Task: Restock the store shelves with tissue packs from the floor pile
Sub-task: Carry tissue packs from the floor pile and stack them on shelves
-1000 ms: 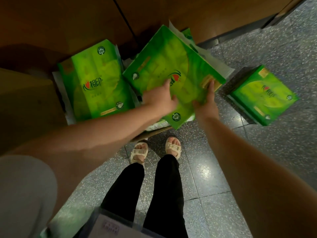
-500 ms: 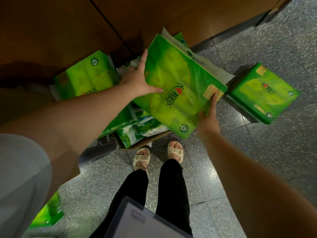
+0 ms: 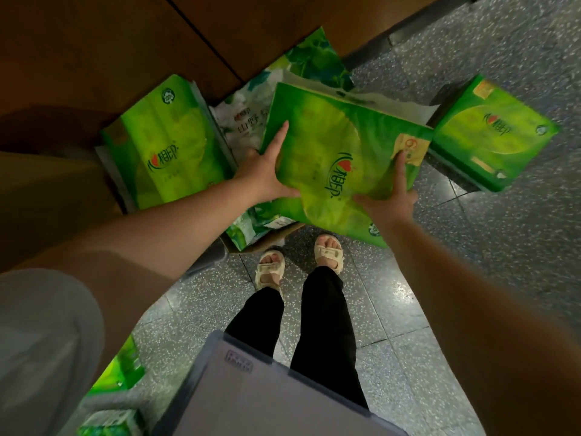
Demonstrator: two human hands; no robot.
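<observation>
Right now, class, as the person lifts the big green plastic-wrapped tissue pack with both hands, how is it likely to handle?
The big green plastic-wrapped tissue pack is probably light for its size, since the left hand and right hand bear it largely with spread fingers. Its glossy film looks slippery. It keeps a flat face, so likely soft but not floppy.

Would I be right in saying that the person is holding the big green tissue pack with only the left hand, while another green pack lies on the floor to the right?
Not quite: the head view shows both hands on the big green tissue pack, the left hand at its left edge and the right hand at its lower right. The other green pack does lie on the floor to the right.
</observation>
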